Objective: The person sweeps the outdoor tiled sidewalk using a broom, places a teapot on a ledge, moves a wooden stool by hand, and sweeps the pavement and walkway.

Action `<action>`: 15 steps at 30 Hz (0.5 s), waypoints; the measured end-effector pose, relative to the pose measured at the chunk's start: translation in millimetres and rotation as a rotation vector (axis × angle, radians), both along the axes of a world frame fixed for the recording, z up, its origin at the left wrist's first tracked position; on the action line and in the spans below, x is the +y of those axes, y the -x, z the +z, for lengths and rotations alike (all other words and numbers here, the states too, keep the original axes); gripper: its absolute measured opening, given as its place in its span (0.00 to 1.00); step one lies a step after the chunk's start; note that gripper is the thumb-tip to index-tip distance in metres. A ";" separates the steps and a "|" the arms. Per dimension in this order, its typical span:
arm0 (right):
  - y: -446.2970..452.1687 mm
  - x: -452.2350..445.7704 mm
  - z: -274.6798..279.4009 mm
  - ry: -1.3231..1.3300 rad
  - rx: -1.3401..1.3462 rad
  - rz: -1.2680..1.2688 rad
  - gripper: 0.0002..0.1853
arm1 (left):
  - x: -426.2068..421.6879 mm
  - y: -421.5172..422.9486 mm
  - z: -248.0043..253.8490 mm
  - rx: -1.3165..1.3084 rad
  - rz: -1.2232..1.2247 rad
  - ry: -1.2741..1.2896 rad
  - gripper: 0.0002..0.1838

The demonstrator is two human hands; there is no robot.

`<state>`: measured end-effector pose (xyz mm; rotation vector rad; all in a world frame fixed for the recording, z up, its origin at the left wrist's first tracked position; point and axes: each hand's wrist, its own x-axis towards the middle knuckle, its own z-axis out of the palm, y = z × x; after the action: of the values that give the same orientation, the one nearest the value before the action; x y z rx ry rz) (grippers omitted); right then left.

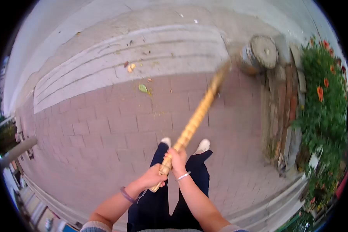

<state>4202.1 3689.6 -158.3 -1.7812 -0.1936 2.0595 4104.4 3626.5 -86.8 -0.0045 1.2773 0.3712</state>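
A long, pale yellow ridged handle (195,121) runs diagonally from in front of my body up to the right. Its far end, brownish and blurred, is near the paving by a round barrel-like object; what it is made of cannot be made out. Near the handle's lower end, my left hand (154,176) is wrapped round it. My right hand (177,160) grips the same handle just above the left one. Green and yellow leaves (143,88) lie on the ground to the left of the far end.
The round barrel-like object (263,52) stands at the upper right beside stacked planks (284,104). Orange-flowered plants (321,92) line the right edge. A pale ribbed concrete strip (123,54) crosses the reddish paving. A grey pole (19,150) is at the left.
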 end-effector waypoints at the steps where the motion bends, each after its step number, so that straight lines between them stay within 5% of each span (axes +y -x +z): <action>1: -6.1 2.6 -9.4 0.049 -0.010 -0.044 0.06 | 10.3 0.3 -3.9 -0.020 -0.015 0.014 0.14; 3: -12.5 16.1 -29.1 0.195 0.013 0.032 0.05 | 21.6 -5.4 -20.2 -0.039 -0.005 0.049 0.13; 8: 31.8 98.1 -3.6 0.099 0.288 0.430 0.05 | 67.6 -18.6 15.4 0.426 0.155 -0.050 0.15; 15: 50.1 187.4 43.9 0.070 0.216 0.817 0.07 | 134.2 -66.8 39.5 0.395 0.712 -0.073 0.16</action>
<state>4152.0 3877.0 -114.4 -1.6507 -0.9200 2.8063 4171.2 3760.8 -47.3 -0.3460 1.6294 1.0708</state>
